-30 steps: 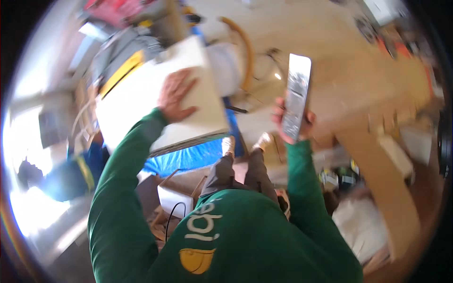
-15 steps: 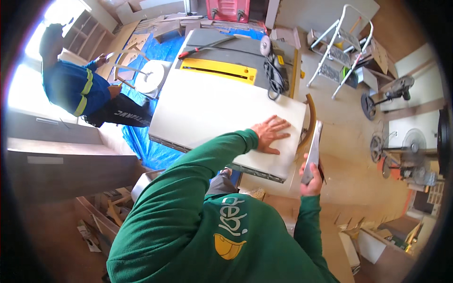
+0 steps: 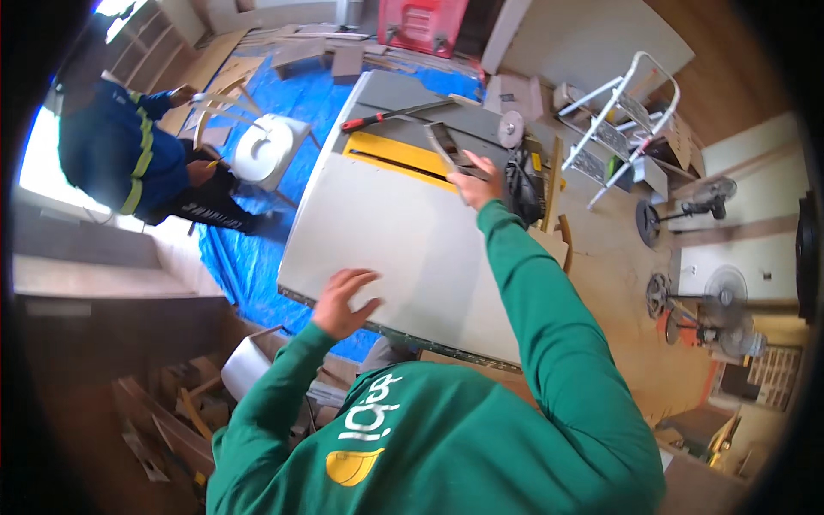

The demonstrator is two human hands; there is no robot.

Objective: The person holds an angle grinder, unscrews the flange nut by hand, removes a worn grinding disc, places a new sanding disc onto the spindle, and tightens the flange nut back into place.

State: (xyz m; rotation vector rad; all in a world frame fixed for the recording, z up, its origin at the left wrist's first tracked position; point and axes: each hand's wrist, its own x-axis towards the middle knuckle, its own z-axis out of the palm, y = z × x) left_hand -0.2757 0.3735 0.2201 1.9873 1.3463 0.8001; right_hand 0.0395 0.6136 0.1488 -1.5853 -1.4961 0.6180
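Operating remotely, I'm holding a metal piece (image 3: 441, 144) clamped in the right grip (image 3: 479, 180), probably for control, the left grip (image 3: 342, 306) hanging fingers-apart at the desk (image 3: 403, 245) edge.

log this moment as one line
right hand: holding flat metal piece near yellow strip | left hand: open, over white board near edge | red-handled tool: on grey surface

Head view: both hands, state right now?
Left hand: open, fingers slightly curled, holding nothing visible; contact with the white panel can't be told.
Right hand: closed, holding a flat metal strip.
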